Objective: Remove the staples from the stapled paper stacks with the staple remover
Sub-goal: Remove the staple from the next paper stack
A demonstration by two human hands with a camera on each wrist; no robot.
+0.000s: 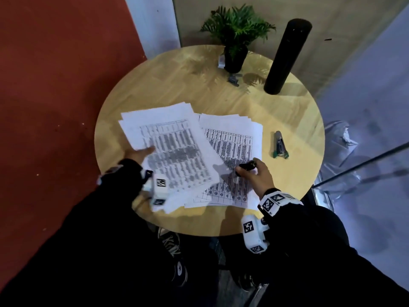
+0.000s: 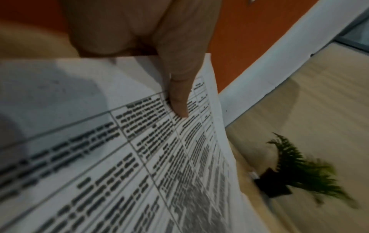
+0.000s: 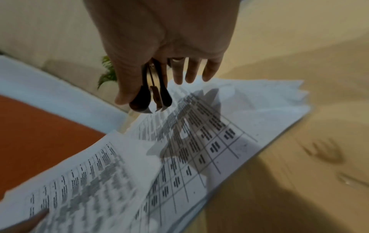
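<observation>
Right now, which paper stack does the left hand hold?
The left stack, lying partly over the right stack. The left hand grips its left edge, thumb on top; the right hand hovers over the other.

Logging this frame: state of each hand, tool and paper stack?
left hand: grips left stack, thumb on top
left stack: edge lifted, overlaps right stack
right hand: holds remover above right stack
remover: clear of paper
right stack: flat on table, sheets fanned
stapler: lying on table, untouched

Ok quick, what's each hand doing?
Left hand: holding the left paper stack, thumb on top.
Right hand: gripping the staple remover.
</observation>
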